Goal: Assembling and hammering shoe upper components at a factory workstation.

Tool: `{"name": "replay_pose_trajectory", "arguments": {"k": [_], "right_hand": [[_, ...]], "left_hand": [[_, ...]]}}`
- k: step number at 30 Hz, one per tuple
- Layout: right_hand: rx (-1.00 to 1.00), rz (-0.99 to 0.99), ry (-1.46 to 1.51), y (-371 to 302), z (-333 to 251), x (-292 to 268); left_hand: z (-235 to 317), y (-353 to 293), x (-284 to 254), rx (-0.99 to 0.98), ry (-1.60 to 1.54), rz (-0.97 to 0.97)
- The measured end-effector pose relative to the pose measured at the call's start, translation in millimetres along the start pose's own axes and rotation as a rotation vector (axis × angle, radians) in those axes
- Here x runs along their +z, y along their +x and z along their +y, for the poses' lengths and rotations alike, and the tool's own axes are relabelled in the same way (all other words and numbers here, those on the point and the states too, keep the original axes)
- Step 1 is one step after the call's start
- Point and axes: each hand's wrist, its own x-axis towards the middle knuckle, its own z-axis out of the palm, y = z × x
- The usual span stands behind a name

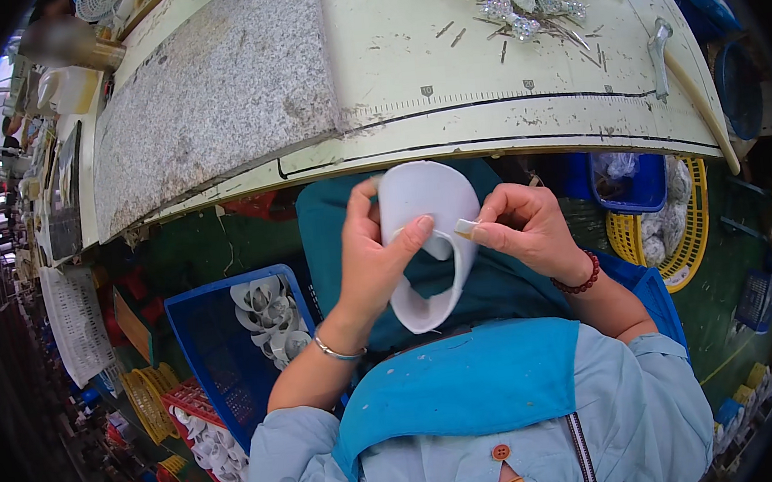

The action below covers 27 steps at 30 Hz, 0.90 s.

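Above my lap, my left hand (370, 242) grips a smooth white curved piece (428, 194) with a broad rounded upper part and an open loop at its lower end. The thumb lies across its front and the fingers wrap behind its left edge. Beside the piece's right edge, my right hand (530, 230) is closed in a pinch on a small pale strip (466, 228) with a yellowish end. Whether that strip touches the white piece I cannot tell.
Ahead is a pale workbench (396, 140) with a granite slab (219, 82), a hammer (662, 56) and loose metal bits (507, 50). A blue crate (204, 346) of similar white pieces stands at left, near a red basket (181, 398). At right are a blue bin (632, 194) and yellow basket (622, 240).
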Motion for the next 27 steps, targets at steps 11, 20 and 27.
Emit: {"name": "replay_pose_trajectory", "arguments": {"k": [11, 20, 27], "right_hand": [[-0.255, 0.063, -0.607, -2, -7, 16], [-0.225, 0.027, -0.631, -4, -1, 24], [-0.136, 0.037, -0.58, -4, 1, 25]], "left_hand": [[-15, -19, -2, 0.041, 0.193, -0.176], [-15, -29, 0, 0.064, 0.084, -0.099], [-17, -26, -4, 0.07, 0.165, -0.107]]}}
